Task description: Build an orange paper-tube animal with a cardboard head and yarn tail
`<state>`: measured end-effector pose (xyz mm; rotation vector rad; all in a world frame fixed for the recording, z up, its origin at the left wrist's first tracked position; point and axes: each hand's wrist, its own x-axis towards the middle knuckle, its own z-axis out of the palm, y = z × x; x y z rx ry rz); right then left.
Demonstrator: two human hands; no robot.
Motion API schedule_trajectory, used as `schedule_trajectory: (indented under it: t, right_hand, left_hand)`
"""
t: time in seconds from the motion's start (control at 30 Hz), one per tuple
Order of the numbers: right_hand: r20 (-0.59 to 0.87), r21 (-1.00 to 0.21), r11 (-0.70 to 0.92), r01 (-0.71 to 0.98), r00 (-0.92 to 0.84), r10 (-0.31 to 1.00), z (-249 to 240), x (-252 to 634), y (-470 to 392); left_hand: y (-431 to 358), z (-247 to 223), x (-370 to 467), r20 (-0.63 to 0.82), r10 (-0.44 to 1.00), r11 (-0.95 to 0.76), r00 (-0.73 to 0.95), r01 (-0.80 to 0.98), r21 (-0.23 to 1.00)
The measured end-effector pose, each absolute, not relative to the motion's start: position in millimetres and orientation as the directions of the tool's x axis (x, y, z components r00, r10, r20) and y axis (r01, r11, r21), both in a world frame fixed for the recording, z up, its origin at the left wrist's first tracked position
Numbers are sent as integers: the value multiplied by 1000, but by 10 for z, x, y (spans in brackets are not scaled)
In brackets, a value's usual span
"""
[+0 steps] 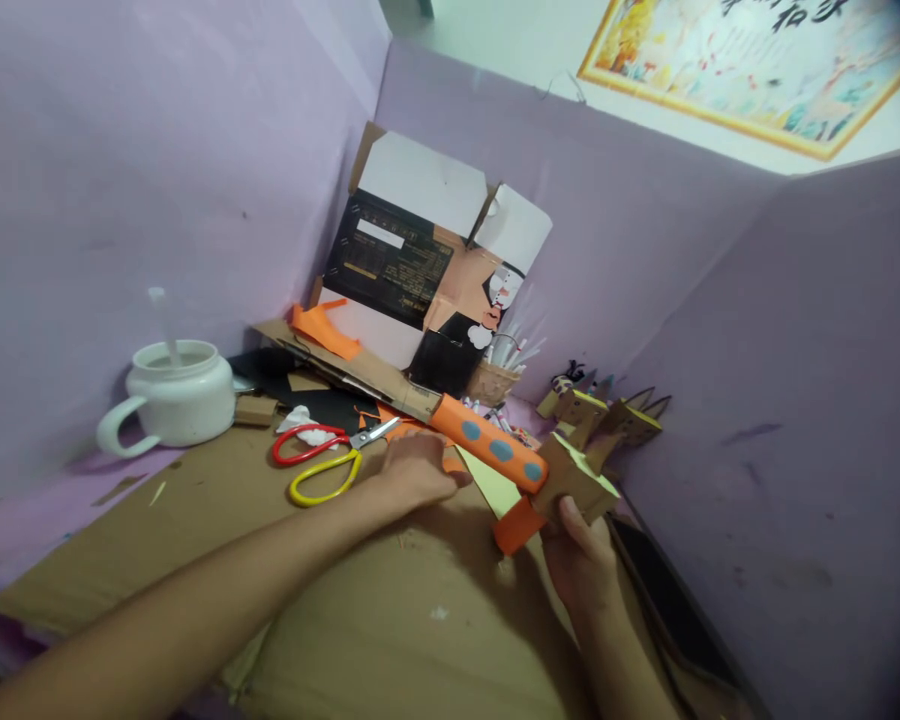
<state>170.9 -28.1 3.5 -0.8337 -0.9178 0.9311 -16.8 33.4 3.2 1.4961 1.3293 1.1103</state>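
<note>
My right hand [585, 560] is closed around a cardboard craft figure [574, 485], thumb on its boxy brown part. An orange tube with blue-grey dots [495, 445] sticks out from that box to the upper left, and an orange paper piece [519, 526] shows below it. My left hand [418, 472] rests low over orange paper scraps [397, 428], thumb apart from the other fingers, which are partly hidden. Just left of it lie scissors [352, 450] with one red and one yellow handle, blades apart. Pale yellow paper [491, 482] lies between my hands.
A large cardboard sheet [345, 600] covers the table. At left stands a white mug [184, 395] with a stick in it. An unfolded box [394, 255] leans on the back wall, beside a cup of pens [495, 380]. More cardboard crafts [630, 420] stand at right.
</note>
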Motion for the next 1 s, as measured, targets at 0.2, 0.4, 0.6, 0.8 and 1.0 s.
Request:
schedule_trajectory:
  t: [0.2, 0.4, 0.6, 0.8, 1.0]
  right_hand:
    - [254, -882, 371, -290, 370, 894, 69, 1770, -315]
    - [285, -866, 400, -299, 362, 887, 50, 1724, -308]
    - [359, -902, 401, -162, 235, 903, -26, 1701, -307]
    - [396, -908, 416, -52, 221, 891, -68, 1744, -319]
    - [414, -908, 419, 15, 191, 890, -143, 1823, -293]
  left_hand:
    - [427, 81, -8, 91, 991, -124, 96, 426, 896]
    - [254, 62, -423, 177, 973, -217, 146, 327, 920]
    - [171, -127, -600, 175, 978, -204, 110, 363, 909]
    - [114, -220, -580, 186, 979, -204, 84, 433, 878]
    - [28, -103, -583, 176, 983, -178, 53, 513, 840]
